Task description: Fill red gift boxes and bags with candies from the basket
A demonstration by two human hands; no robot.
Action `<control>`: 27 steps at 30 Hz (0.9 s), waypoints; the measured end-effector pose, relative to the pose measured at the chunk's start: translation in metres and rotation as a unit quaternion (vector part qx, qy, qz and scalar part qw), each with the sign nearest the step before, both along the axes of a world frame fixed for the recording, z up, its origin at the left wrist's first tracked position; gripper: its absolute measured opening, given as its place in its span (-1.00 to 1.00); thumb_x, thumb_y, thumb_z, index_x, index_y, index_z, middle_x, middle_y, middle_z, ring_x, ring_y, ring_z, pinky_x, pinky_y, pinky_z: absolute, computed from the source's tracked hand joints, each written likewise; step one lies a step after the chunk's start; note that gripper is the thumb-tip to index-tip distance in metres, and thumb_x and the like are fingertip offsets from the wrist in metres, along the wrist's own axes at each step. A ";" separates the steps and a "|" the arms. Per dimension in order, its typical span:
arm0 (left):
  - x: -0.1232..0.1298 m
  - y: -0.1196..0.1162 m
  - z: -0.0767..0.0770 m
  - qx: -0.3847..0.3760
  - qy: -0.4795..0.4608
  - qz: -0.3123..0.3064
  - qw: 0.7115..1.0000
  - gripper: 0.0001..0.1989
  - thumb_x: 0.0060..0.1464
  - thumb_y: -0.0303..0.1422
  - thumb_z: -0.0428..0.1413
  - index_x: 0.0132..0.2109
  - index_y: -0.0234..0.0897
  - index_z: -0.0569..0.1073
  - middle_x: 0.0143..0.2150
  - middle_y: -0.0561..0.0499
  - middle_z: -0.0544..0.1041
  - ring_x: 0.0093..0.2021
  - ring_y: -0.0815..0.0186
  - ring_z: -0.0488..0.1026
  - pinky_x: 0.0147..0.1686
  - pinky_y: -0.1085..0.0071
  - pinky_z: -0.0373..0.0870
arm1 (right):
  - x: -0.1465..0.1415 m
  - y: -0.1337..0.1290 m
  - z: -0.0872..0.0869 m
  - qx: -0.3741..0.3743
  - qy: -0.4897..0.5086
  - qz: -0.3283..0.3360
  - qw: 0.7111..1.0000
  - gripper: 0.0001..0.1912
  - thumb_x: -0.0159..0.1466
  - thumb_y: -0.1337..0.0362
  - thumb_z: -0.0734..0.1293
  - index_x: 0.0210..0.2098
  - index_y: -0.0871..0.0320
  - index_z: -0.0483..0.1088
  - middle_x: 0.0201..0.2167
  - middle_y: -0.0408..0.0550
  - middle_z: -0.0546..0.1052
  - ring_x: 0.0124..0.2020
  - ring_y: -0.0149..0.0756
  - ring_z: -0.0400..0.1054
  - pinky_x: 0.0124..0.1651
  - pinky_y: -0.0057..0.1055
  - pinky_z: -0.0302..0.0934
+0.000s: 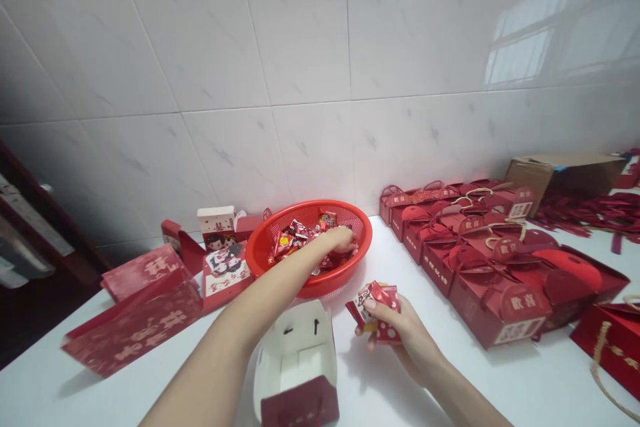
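My left hand [341, 240] reaches into a red plastic basket [255, 250] of wrapped candies [295, 235]; its fingers are down among the candies and mostly hidden. To the right of an open box, my right hand [397, 327] is closed around several red candy packets [377, 307], held above the white table [357, 383]. The open box [300, 403], dark red outside and white inside, stands in front of the basket with its flaps up. No candies show inside it.
Rows of closed dark red boxes [495, 300] with cord handles fill the right side. Behind them are a cardboard box [555, 177] and a heap of red ribbons [585, 210]. Red gift boxes [145, 327] and cartoon-printed boxes [225, 270] stand at the left. A tiled wall runs behind.
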State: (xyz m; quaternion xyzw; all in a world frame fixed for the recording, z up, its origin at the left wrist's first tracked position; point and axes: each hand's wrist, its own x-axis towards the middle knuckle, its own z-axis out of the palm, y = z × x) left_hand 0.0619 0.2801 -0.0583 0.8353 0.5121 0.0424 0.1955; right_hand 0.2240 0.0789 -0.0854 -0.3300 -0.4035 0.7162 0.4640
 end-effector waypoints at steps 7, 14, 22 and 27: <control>-0.001 0.004 0.006 -0.032 0.026 0.014 0.999 -0.85 -0.26 -0.48 0.30 -0.40 -0.23 0.61 -0.48 -0.01 0.59 -0.34 0.13 0.53 -0.29 0.35 0.41 | 0.001 0.003 0.000 0.007 0.012 -0.003 1.000 -0.51 -0.04 -0.02 0.56 -0.36 0.17 0.36 -0.47 -0.13 0.47 -0.44 -0.26 0.47 -0.55 -0.47 0.28; -0.039 -0.008 0.028 -0.052 -0.127 0.048 0.989 -0.66 -0.32 -0.56 0.22 -0.28 -0.27 0.63 -0.28 0.02 0.65 -0.19 0.17 0.55 -0.23 0.41 0.45 | 0.001 0.001 0.001 0.013 0.016 0.002 1.000 -0.54 -0.03 0.01 0.56 -0.37 0.18 0.35 -0.48 -0.13 0.47 -0.46 -0.28 0.46 -0.55 -0.47 0.29; -0.069 -0.054 0.056 -0.035 -0.290 0.083 0.953 -0.66 -0.24 -0.42 0.29 -0.20 -0.33 0.53 -0.17 -0.06 0.60 -0.14 0.21 0.52 -0.09 0.28 0.45 | 0.001 -0.001 0.003 0.021 0.000 0.006 1.000 -0.56 -0.01 0.03 0.54 -0.35 0.19 0.38 -0.48 -0.13 0.50 -0.44 -0.28 0.48 -0.54 -0.48 0.30; -0.074 -0.101 0.066 -0.029 -0.329 0.059 0.942 -0.69 -0.08 -0.21 0.29 -0.21 -0.30 0.52 -0.17 -0.06 0.59 -0.13 0.19 0.51 -0.08 0.24 0.45 | 0.001 -0.002 0.004 0.024 -0.011 0.012 1.000 -0.56 -0.03 0.05 0.55 -0.34 0.19 0.40 -0.45 -0.11 0.52 -0.44 -0.28 0.49 -0.53 -0.50 0.30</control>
